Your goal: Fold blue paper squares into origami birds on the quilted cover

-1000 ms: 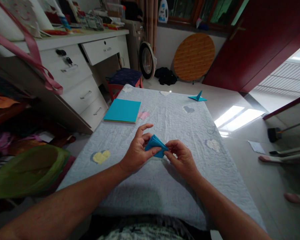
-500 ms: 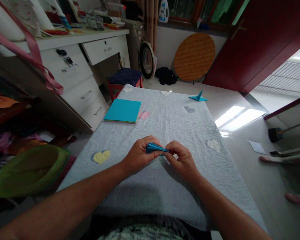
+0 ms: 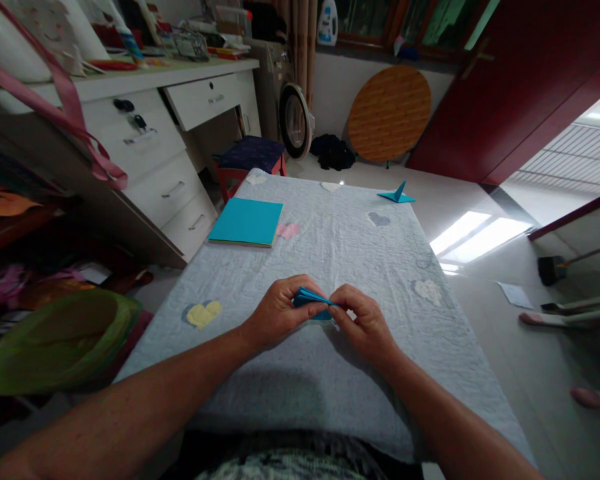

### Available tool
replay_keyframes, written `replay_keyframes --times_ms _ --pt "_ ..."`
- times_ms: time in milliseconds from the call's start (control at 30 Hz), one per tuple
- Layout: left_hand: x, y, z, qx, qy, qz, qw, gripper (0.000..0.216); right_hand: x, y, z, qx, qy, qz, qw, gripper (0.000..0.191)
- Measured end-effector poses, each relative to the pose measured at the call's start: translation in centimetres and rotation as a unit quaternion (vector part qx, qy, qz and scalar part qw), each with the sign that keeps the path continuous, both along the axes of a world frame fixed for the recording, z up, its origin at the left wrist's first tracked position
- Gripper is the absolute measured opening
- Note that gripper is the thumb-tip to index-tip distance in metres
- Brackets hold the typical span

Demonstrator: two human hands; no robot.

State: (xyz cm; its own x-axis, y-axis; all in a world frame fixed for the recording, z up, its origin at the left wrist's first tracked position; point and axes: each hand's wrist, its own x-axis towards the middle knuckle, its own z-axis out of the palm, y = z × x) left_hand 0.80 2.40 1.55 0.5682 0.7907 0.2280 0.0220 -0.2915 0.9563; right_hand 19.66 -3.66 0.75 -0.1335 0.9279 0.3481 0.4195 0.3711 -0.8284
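Note:
A folded piece of blue paper (image 3: 310,295) is held between my two hands, above the cloth-covered table (image 3: 360,260). My left hand (image 3: 283,307) is closed on its wider, layered end, the thumb lying along the near side. With thumb and fingertips, my right hand (image 3: 357,312) pinches the narrow right end. A blue flap shows below the left thumb. The fingers cover parts of the paper, so its full shape is hidden.
A stack of square paper (image 3: 247,222), blue on top, lies at the table's far left. A folded blue paper figure (image 3: 398,195) stands near the far right corner. Beyond the far edge is a stool (image 3: 253,155); a green mesh basket (image 3: 63,340) sits left.
The folded paper has tilted slightly, and more of the blue flap shows below my left thumb. Both hands keep their grip and have barely shifted.

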Motion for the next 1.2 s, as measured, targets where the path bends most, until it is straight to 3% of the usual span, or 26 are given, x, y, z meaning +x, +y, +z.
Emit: replay_keyframes --times_ms 300,567,767,833,1000,1100,1200 --pt "-0.4 0.6 0.7 0.005 -0.005 0.074 0.997 0.017 0.1 0.2 0.4 -0.005 -0.033 -0.010 0.999 0.018" --pt "-0.6 0.4 0.9 -0.007 -0.007 0.093 0.996 0.019 0.0 0.2 0.7 -0.022 -0.038 -0.023 0.999 0.018" --pt "-0.6 1.6 0.7 -0.087 -0.094 0.181 0.975 0.019 0.6 0.3 0.1 -0.100 0.054 -0.040 0.993 0.019" --pt "-0.6 1.9 0.3 -0.135 -0.128 0.152 0.971 0.018 0.7 0.4 -0.1 -0.160 0.124 -0.031 0.979 0.022" --pt "-0.2 1.2 -0.5 -0.281 -0.110 -0.084 0.950 0.030 0.4 0.5 -0.7 -0.279 0.253 0.065 0.924 0.035" --pt "0.0 0.4 -0.4 -0.300 -0.099 -0.175 0.933 0.032 0.0 0.5 -1.1 -0.319 0.315 0.103 0.888 0.040" --pt "0.1 0.3 -0.1 -0.285 -0.096 -0.200 0.933 0.026 -0.3 0.4 -1.1 -0.337 0.334 0.101 0.874 0.044"
